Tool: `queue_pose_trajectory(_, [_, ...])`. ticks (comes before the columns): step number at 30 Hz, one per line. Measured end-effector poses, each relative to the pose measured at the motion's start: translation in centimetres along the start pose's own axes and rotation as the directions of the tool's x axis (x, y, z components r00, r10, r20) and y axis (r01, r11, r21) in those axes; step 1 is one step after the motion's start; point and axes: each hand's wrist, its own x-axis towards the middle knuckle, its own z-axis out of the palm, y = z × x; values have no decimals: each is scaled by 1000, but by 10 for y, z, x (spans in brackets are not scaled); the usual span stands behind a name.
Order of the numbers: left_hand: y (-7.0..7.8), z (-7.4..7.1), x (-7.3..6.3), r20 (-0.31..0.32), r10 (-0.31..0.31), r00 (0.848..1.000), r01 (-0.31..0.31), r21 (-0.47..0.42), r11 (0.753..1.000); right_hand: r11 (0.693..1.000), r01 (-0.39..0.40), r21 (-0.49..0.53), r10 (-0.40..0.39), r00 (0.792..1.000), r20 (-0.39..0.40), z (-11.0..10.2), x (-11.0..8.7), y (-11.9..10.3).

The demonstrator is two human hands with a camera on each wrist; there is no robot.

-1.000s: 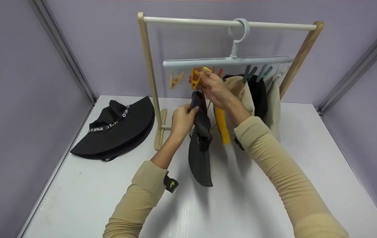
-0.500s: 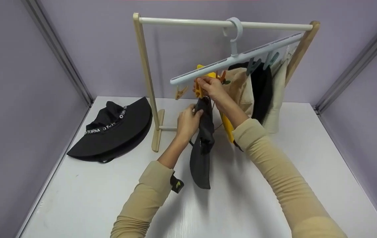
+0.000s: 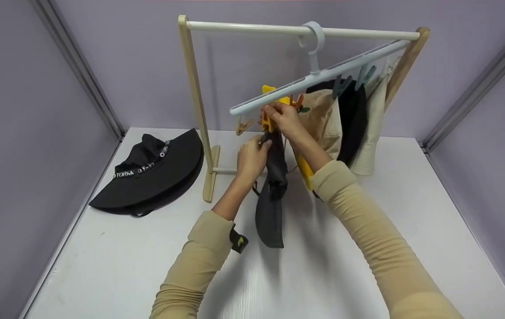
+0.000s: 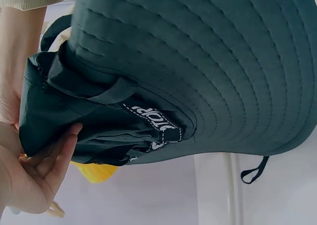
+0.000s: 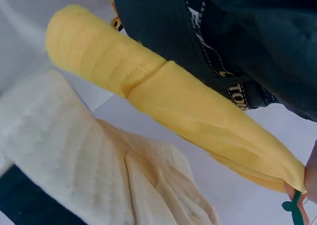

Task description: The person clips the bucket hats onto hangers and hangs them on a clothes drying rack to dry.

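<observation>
My left hand pinches the crown of a dark bucket hat, which hangs brim down. In the left wrist view, the thumb and fingers hold the crown cloth of this hat, with white lettering on its band. My right hand pinches an orange-yellow clothespin just above the crown, under the pale blue hanger. Whether the clip's tips bite the cloth is hard to see. In the right wrist view only a sliver of the right hand shows, beside a yellow hat.
A wooden rack with a white rod carries the tilted hanger. A beige hat, a black hat and a cream hat hang at its right. A tan clothespin dangles left. Another black bucket hat lies on the table.
The hanger has swung, its left end lower and its right end higher. Both hands shifted slightly right with the dark hat, and the right hand dropped a little with the clothespin.
</observation>
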Motion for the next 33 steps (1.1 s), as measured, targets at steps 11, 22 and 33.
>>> queue_pose_trajectory(11, [8,-4,9,-46,47,998,-39,148,988,997,75,-4,-75,996,38,-4,-1,4])
queue_pose_trajectory(22, [7,-3,11,-115,21,993,-10,97,995,998,64,6,-64,989,130,-11,-8,8])
queue_pose_trajectory(33, [7,16,-8,-106,27,994,-2,229,973,994,-36,-100,42,997,61,-16,-11,7])
